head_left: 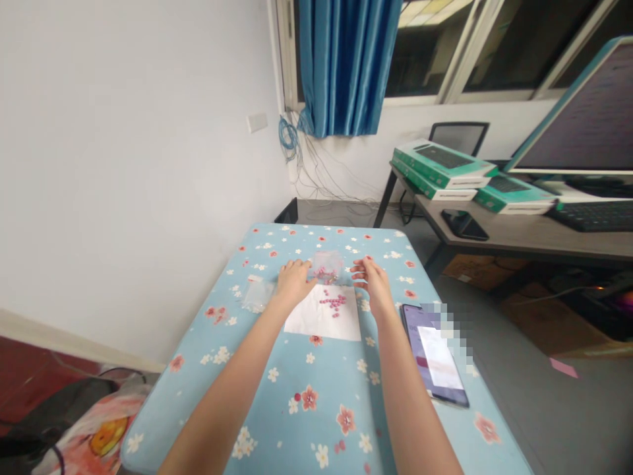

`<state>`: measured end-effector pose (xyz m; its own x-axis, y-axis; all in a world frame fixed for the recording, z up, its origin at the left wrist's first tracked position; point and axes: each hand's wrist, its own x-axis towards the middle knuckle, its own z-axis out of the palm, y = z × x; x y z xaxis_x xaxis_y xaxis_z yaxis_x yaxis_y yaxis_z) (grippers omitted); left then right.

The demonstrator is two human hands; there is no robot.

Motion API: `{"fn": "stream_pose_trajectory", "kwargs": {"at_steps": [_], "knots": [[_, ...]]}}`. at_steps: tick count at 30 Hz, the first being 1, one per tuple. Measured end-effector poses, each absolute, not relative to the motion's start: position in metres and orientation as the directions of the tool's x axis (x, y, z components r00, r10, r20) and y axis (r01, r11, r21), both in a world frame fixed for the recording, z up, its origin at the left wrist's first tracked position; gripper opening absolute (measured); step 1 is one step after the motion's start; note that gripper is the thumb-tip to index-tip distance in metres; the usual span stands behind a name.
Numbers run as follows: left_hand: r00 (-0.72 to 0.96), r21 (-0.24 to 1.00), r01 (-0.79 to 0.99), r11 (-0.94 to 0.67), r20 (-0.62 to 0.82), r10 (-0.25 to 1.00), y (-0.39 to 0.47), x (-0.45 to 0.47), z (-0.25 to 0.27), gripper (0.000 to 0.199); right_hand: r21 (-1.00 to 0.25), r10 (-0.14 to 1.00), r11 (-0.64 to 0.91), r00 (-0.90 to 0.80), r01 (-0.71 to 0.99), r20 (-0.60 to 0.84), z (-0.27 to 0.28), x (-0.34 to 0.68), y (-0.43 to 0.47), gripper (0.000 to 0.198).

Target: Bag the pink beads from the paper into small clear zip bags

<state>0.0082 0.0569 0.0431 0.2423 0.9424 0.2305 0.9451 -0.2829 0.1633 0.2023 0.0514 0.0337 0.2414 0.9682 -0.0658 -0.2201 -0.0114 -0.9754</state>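
My left hand (295, 280) is open, palm down, its fingers stretched toward the left side of a clear plastic bag (327, 260) with pink beads in it; whether the fingertips touch the bag I cannot tell. On the other side of that bag, my right hand (372, 280) is held open with loosely bent fingers and nothing visible in them. Between my wrists lies a sheet of white paper (306, 322), and loose pink beads (337, 302) are scattered over its upper right part. A second clear bag (257, 295) rests left of my left hand.
A flowered blue cloth covers the table (277, 422). A lit phone (435, 356) lies beside my right forearm. To the right, a desk (519, 231) bears green keyboard boxes (440, 165), a dark phone (465, 224) and a monitor (583, 112). The wall (148, 165) borders the left side.
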Motion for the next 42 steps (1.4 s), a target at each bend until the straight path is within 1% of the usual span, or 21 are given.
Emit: {"fn": "stream_pose_trajectory", "kwargs": {"at_steps": [4, 8, 10, 12, 13, 15, 16, 17, 18, 19, 20, 21, 22, 23, 25, 28, 31, 34, 37, 42], "knots": [[0.278, 0.115, 0.945, -0.307, 0.218, 0.936, 0.062, 0.012, 0.040, 0.025, -0.978, 0.968, -0.009, 0.244, -0.210, -0.061, 0.033, 0.202, 0.051, 0.037], [0.278, 0.115, 0.944, -0.310, 0.231, 0.932, 0.062, 0.012, 0.042, 0.020, -0.977, 0.967, -0.008, 0.247, -0.214, -0.062, 0.032, 0.202, 0.052, 0.037], [0.256, 0.149, 0.942, -0.301, 0.263, 0.930, 0.061, 0.010, 0.043, 0.021, -0.977, 0.968, -0.006, 0.244, -0.212, -0.059, 0.032, 0.201, 0.052, 0.036], [0.200, 0.259, 0.921, -0.292, 0.328, 0.923, 0.060, 0.008, 0.046, 0.019, -0.978, 0.970, -0.003, 0.238, -0.207, -0.054, 0.033, 0.201, 0.051, 0.036], [0.160, 0.348, 0.891, -0.292, 0.360, 0.919, 0.059, 0.006, 0.047, 0.017, -0.979, 0.971, -0.003, 0.232, -0.203, -0.051, 0.034, 0.201, 0.050, 0.036], [0.059, 0.587, 0.754, -0.293, 0.385, 0.921, 0.058, 0.005, 0.049, 0.013, -0.982, 0.976, -0.008, 0.214, -0.190, -0.049, 0.036, 0.200, 0.049, 0.036], [-0.003, 0.725, 0.630, -0.279, 0.361, 0.932, 0.056, 0.005, 0.049, 0.011, -0.984, 0.978, -0.013, 0.204, -0.180, -0.050, 0.037, 0.200, 0.049, 0.036], [-0.060, 0.851, 0.462, -0.249, 0.310, 0.949, 0.054, 0.006, 0.049, 0.010, -0.986, 0.980, -0.016, 0.193, -0.166, -0.048, 0.038, 0.199, 0.048, 0.035], [-0.105, 0.944, 0.263, -0.202, 0.236, 0.966, 0.051, 0.007, 0.049, 0.012, -0.989, 0.982, -0.018, 0.182, -0.148, -0.045, 0.038, 0.199, 0.048, 0.036], [-0.133, 0.989, 0.054, -0.139, 0.146, 0.980, 0.046, 0.009, 0.048, 0.014, -0.992, 0.985, -0.018, 0.171, -0.126, -0.040, 0.039, 0.199, 0.048, 0.036], [-0.133, 0.988, -0.133, -0.081, 0.064, 0.989, 0.041, 0.012, 0.046, 0.016, -0.995, 0.987, -0.017, 0.156, -0.103, -0.033, 0.041, 0.199, 0.047, 0.037], [-0.127, 0.960, -0.277, -0.034, -0.002, 0.992, 0.035, 0.014, 0.044, 0.018, -0.997, 0.990, -0.014, 0.137, -0.080, -0.025, 0.042, 0.199, 0.047, 0.039], [-0.118, 0.923, -0.384, 0.002, -0.051, 0.992, 0.028, 0.016, 0.041, 0.019, -0.998, 0.994, -0.010, 0.111, -0.057, -0.016, 0.043, 0.198, 0.046, 0.040], [-0.106, 0.887, -0.462, 0.031, -0.090, 0.990, 0.022, 0.019, 0.038, 0.021, -0.999, 0.997, -0.004, 0.079, -0.034, -0.007, 0.045, 0.198, 0.045, 0.040], [-0.095, 0.836, -0.542, 0.090, -0.167, 0.981, 0.013, 0.023, 0.032, 0.026, -1.000, 1.000, 0.014, -0.003, 0.015, 0.014, 0.048, 0.198, 0.043, 0.037], [-0.127, 0.840, -0.530, 0.114, -0.211, 0.969, 0.006, 0.027, 0.024, 0.030, -0.992, 0.991, 0.051, -0.132, 0.112, 0.036, 0.053, 0.198, 0.040, 0.031], [-0.165, 0.867, -0.490, 0.089, -0.192, 0.967, 0.005, 0.029, 0.020, 0.034, -0.974, 0.967, 0.099, -0.252, 0.205, 0.045, 0.057, 0.200, 0.037, 0.028], [-0.190, 0.881, -0.468, 0.067, -0.174, 0.966, 0.005, 0.030, 0.017, 0.037, -0.956, 0.934, 0.160, -0.352, 0.246, 0.066, 0.059, 0.203, 0.035, 0.026], [-0.185, 0.893, -0.448, 0.047, -0.144, 0.972, 0.002, 0.031, 0.015, 0.037, -0.951, 0.912, 0.180, -0.405, 0.251, 0.066, 0.059, 0.206, 0.034, 0.023], [-0.185, 0.910, -0.414, 0.024, -0.110, 0.976, 0.000, 0.033, 0.014, 0.035, -0.933, 0.912, 0.184, -0.407, 0.308, 0.046, 0.053, 0.206, 0.036, 0.020]]}}
